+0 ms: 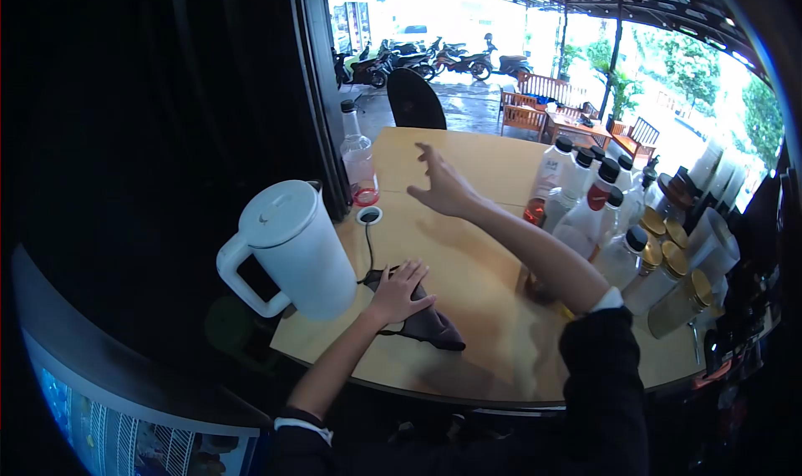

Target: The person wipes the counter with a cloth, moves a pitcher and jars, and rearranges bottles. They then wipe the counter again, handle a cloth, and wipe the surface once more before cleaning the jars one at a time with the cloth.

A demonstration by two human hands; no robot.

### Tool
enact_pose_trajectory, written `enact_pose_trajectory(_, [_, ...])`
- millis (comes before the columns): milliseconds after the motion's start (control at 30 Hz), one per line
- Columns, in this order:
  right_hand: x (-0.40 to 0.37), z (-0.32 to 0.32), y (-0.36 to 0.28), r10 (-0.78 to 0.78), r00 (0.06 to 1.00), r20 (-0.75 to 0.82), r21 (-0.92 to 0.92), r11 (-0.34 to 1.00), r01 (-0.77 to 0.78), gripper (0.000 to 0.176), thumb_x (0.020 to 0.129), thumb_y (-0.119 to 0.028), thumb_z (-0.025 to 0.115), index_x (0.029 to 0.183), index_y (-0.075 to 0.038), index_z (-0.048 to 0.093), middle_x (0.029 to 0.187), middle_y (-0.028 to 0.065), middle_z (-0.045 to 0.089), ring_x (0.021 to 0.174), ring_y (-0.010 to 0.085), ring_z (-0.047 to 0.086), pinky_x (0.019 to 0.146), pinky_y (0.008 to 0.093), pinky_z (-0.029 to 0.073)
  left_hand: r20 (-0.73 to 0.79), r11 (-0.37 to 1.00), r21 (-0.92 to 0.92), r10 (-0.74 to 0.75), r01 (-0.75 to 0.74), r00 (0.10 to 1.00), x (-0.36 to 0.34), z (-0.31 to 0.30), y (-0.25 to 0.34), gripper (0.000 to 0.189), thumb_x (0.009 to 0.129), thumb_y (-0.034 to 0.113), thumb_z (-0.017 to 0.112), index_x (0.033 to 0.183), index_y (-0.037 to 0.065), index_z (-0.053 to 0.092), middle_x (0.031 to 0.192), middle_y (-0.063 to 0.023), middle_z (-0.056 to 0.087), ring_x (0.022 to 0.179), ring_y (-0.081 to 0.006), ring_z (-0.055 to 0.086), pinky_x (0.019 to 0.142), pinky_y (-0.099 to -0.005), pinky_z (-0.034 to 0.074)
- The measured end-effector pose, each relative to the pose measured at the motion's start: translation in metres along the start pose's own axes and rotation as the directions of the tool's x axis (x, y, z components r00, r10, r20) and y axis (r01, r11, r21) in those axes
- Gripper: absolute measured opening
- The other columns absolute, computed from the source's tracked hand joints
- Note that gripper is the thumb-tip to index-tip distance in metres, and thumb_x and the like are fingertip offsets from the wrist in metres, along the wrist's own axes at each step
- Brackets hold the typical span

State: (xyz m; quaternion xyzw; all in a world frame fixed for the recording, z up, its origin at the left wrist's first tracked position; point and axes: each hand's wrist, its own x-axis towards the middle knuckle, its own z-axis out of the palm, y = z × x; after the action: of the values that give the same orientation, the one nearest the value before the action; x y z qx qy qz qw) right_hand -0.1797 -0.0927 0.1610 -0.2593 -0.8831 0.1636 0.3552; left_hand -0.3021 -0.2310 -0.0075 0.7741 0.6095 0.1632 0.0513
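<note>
My left hand (402,294) lies flat on a dark, folded cloth (434,329) on the tabletop, its fingers spread. Held out over the far part of the table, my right hand (445,185) is open and has nothing in it. Nearest to it on the left is a clear bottle with a black cap (359,160) and a red band near its base. A large white lidded pitcher (302,255) stands at the table's left edge, close to my left hand, its handle facing left.
On the right stand several black-capped bottles (585,217), gold-lidded jars (660,280) and stacked cups (714,171). A cable (368,246) comes out of a round table hole (369,215). A black chair back (415,98) rises beyond the wooden table (476,271).
</note>
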Motion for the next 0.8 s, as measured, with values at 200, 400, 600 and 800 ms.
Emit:
enact_pose_trajectory(200, [0.091,0.14,0.061,0.255,0.966,0.052,0.094,0.961,-0.259,0.106,0.067,-0.035,0.079,0.142,0.002,0.014,0.135,0.0284,0.037,0.127,0.0379,0.04,0.104,0.0405,0.035,-0.051,0.995,-0.094,0.027,-0.032,0.998,0.002,0.005,-0.009,0.074,0.081,0.059,0.052,0.134,0.009,0.043,0.144,-0.0125,0.036,0.136,-0.0283,0.028,0.111,-0.055,0.014])
enact_pose_trajectory(400, [0.13,0.211,0.072,0.486,0.854,-0.188,0.49,0.8,-0.347,0.127,0.052,-0.033,0.088,0.144,-0.002,0.006,0.136,0.029,0.036,0.127,0.0386,0.039,0.105,0.0407,0.034,-0.09,0.993,-0.103,0.043,-0.052,0.995,0.003,0.008,-0.012,0.054,0.077,0.035,0.055,0.12,0.001,0.052,0.133,-0.0172,0.044,0.133,-0.0296,0.032,0.111,-0.0539,0.015])
enact_pose_trajectory(600, [0.125,0.233,0.076,0.397,0.819,-0.414,0.349,0.9,-0.26,0.087,0.059,-0.028,0.084,0.126,0.001,0.036,0.12,0.0248,0.052,0.113,0.0339,0.052,0.095,0.041,0.043,0.092,0.999,0.038,0.03,-0.033,0.995,0.005,0.004,-0.013,0.07,0.077,0.052,0.056,0.122,-0.002,0.051,0.135,-0.018,0.044,0.134,-0.0288,0.032,0.111,-0.053,0.016])
enact_pose_trajectory(800, [0.103,0.181,0.055,0.397,0.84,-0.369,0.428,0.875,-0.225,0.075,0.063,-0.033,0.083,0.116,0.002,0.041,0.108,0.0212,0.06,0.1,0.0321,0.06,0.087,0.0399,0.048,-0.109,0.993,-0.092,0.066,-0.076,0.992,0.004,0.01,-0.012,0.07,0.08,0.054,0.055,0.127,0.004,0.048,0.138,-0.0155,0.042,0.134,-0.0288,0.033,0.11,-0.0554,0.017])
